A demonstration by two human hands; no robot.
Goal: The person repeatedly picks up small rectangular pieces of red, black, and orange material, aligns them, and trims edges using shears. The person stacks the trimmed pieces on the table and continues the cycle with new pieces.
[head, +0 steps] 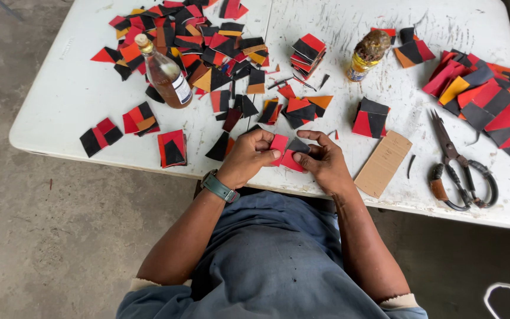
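Where the scratched white table (337, 35) meets the person's lap, the left hand (249, 156) and right hand (323, 162) meet over its near edge, fingers curled shut on a flat red and black patch (287, 155) of angular pieces. Loose red, orange and black triangles and squares (208, 47) litter the top. A brown glass bottle (165, 74) stands left, a small yellow bottle (366, 56) right, a tan cardboard rectangle (383, 163) and metal shears (458, 165) beside it.
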